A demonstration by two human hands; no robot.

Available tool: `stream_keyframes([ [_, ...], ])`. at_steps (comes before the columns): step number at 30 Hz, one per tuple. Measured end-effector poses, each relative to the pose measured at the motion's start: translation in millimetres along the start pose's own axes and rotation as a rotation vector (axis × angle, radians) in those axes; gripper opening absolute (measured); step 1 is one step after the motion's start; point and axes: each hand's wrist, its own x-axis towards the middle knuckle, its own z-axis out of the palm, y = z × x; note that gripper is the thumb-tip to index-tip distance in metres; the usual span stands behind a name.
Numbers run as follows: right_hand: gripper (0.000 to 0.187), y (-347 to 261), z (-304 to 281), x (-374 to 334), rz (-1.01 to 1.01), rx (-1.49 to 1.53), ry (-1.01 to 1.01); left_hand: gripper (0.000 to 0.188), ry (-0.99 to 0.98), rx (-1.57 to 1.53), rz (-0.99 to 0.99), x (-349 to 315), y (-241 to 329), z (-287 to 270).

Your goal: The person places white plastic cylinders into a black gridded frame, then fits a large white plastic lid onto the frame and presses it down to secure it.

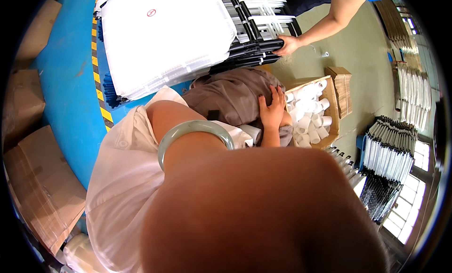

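Note:
My left arm, in a white sleeve [125, 164], bends back toward the camera. A pale green bangle [195, 128] circles its wrist. My left hand [259, 207] fills the lower middle, very near and blurred, and its fingers are out of sight. My right hand [272, 110] lies palm down with its fingers spread on brown cloth [230, 94] over my leg; it holds nothing. Beyond the cloth is a stack of white panels [165, 42] beside folded black frames with white straps [254, 19]. A co-worker's hand [288, 45] touches the end of these frames.
An open carton [333, 124] of white cylindrical pieces stands right of my leg, with flat brown cardboard [341, 89] beside it. Folded frames [388, 150] are stacked farther right. Cardboard boxes [44, 188] line the left, beside a blue surface [68, 75] and yellow-black striped tape [98, 77].

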Motion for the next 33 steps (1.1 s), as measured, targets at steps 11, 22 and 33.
stream_keyframes([
  [11, 0.048, -6, -2, -1, 0.010, 0.001, -0.006, 0.011, 0.003, -0.033, -0.013, -1, 4, 1],
  [22, 0.047, -7, -3, 1, 0.005, 0.009, -0.003, 0.010, 0.025, -0.024, -0.028, 2, 7, -2],
  [33, 0.046, -9, -3, -1, 0.006, -0.010, -0.002, 0.010, 0.040, -0.018, -0.038, 4, 10, -4],
])
